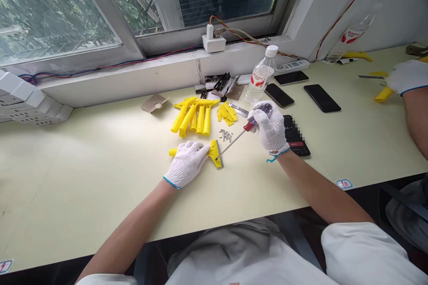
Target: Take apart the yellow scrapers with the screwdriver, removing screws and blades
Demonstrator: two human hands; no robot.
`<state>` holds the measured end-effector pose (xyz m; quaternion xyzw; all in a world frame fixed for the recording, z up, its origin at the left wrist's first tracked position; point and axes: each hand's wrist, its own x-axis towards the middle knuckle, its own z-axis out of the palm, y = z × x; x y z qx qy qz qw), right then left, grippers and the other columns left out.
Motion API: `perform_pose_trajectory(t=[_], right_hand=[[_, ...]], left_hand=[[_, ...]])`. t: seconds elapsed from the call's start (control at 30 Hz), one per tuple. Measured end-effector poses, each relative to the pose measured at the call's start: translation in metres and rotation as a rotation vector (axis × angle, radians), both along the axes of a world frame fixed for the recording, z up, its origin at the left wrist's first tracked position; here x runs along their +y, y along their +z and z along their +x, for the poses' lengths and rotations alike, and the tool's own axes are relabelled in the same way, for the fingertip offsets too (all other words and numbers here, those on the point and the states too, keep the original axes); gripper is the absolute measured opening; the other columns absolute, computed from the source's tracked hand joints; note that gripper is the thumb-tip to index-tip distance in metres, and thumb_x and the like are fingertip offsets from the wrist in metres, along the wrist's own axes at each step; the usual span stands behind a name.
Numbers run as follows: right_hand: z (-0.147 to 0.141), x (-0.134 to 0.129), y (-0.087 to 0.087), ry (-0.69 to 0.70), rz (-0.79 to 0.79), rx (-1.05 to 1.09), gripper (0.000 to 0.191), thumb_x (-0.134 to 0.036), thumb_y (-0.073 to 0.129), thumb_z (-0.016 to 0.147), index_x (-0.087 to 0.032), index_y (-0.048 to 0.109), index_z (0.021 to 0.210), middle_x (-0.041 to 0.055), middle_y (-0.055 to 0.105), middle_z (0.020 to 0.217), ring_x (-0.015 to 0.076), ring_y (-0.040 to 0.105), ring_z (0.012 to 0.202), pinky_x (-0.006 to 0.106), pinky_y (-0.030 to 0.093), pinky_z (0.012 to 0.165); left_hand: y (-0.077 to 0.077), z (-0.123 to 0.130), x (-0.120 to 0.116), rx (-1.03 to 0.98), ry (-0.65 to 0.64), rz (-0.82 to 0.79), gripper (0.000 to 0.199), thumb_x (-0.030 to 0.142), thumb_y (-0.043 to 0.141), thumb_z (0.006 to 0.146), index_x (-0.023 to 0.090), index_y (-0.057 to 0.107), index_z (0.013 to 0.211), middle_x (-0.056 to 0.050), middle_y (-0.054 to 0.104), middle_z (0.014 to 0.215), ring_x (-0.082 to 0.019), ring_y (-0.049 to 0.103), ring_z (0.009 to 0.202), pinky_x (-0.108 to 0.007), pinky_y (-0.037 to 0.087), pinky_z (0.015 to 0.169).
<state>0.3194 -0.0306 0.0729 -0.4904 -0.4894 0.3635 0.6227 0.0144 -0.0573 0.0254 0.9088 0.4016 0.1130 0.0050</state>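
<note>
My left hand [187,162], in a white glove, is wrapped round the handle of a yellow scraper [214,153] that lies on the table with its metal blade edge to the right. My right hand [268,125], gloved too, grips a screwdriver [248,126] by its handle. The screwdriver's tip touches or nearly touches the scraper head. Just above it lies a small pile of screws [226,135]. Behind are several yellow handles [200,119], some yellow plates [228,113] and a metal blade [239,110].
A water bottle [260,78] stands behind my right hand. Several phones, one a black phone [322,98], lie to the right. Small black packets [217,83] and a cardboard piece [154,103] are at the back. Another person's gloved hand [408,75] is at far right.
</note>
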Motion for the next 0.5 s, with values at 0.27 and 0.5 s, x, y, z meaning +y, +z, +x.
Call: perform_pose_trajectory(t=[0.27, 0.5], right_hand=[[-0.002, -0.005, 0.005, 0.007, 0.01, -0.007, 0.026, -0.046, 0.065, 0.094, -0.026, 0.056, 0.107, -0.0002, 0.066, 0.087, 0.0151, 0.065, 0.067, 0.025, 0.051, 0.055], [0.0, -0.013, 0.025, 0.215, 0.124, -0.112, 0.032, -0.051, 0.074, 0.091, -0.027, 0.058, 0.104, 0.0015, 0.069, 0.09, 0.0179, 0.07, 0.074, 0.031, 0.062, 0.064]], left_hand=[[-0.002, 0.0, 0.0, 0.005, -0.001, 0.01, 0.034, 0.027, 0.043, 0.114, 0.029, 0.062, 0.142, -0.011, 0.072, 0.128, -0.032, 0.063, 0.112, -0.052, 0.048, 0.094], [-0.002, 0.001, 0.002, 0.016, -0.012, 0.009, 0.034, 0.026, 0.044, 0.113, 0.028, 0.063, 0.142, -0.012, 0.072, 0.127, -0.032, 0.063, 0.11, -0.051, 0.048, 0.09]])
